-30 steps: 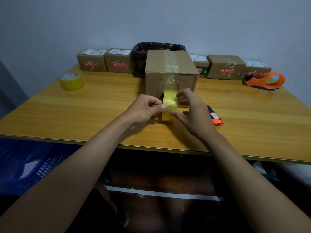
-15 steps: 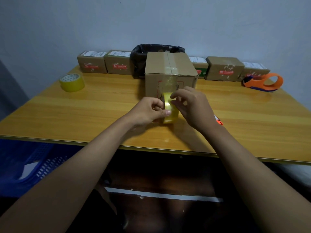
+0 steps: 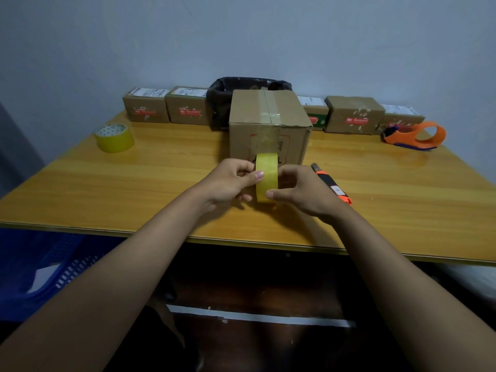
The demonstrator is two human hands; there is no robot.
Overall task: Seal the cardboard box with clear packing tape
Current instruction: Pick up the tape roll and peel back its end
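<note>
A wooden table [image 3: 107, 189] fills the scene. A cardboard box [image 3: 268, 127] is set at its centre, flaps closed, with a strip of clear tape [image 3: 269, 111] laid along the top seam and carried over the near edge onto the front face. Behind it a row of small parcels [image 3: 353, 115] is lined along the far edge, beside a black-lined bin [image 3: 222, 103]. An orange tape dispenser [image 3: 416, 135] is left far right, a spare roll [image 3: 115, 137] far left, a box cutter [image 3: 332, 185] just right of the hands.

The tape roll [image 3: 266, 175] is held upright just in front of the box – pinched on its left side by the left hand [image 3: 230, 181], gripped on its right side and lower rim by the right hand [image 3: 303, 191].

Progress: the top seam looks sealed, and the strip appears still joined to the roll – cutting or tearing is judged to be left, then pressing the end down. Other seams cannot be seen.
</note>
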